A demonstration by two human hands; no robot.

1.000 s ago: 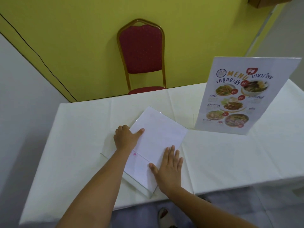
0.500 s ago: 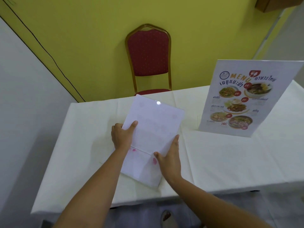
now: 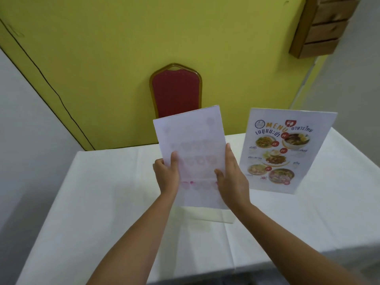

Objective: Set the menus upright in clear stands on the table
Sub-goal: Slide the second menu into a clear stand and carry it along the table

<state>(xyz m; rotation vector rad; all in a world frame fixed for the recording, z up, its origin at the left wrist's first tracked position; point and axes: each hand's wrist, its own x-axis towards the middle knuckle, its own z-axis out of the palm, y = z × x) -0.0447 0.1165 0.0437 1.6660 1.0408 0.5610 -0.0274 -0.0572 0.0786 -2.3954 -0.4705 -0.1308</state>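
Note:
A clear stand with a menu inside [image 3: 193,149] is held nearly upright over the middle of the table [image 3: 102,202], its white back side facing me with pink print showing through. My left hand [image 3: 167,173] grips its left edge and my right hand [image 3: 232,177] grips its right edge. The stand's clear base [image 3: 205,218] is low, at or just above the cloth; I cannot tell whether it touches. A second menu stand [image 3: 287,149] stands upright to the right, its printed food pictures facing me.
A white cloth covers the table. A red padded chair [image 3: 175,93] with a gold frame stands behind the table against the yellow-green wall. A brown wooden shelf [image 3: 320,27] hangs at the upper right. White wall runs along the left.
The stand lay flat on the cloth under both hands a second ago. Both hands have gripped its sides and raised it from flat to nearly upright.

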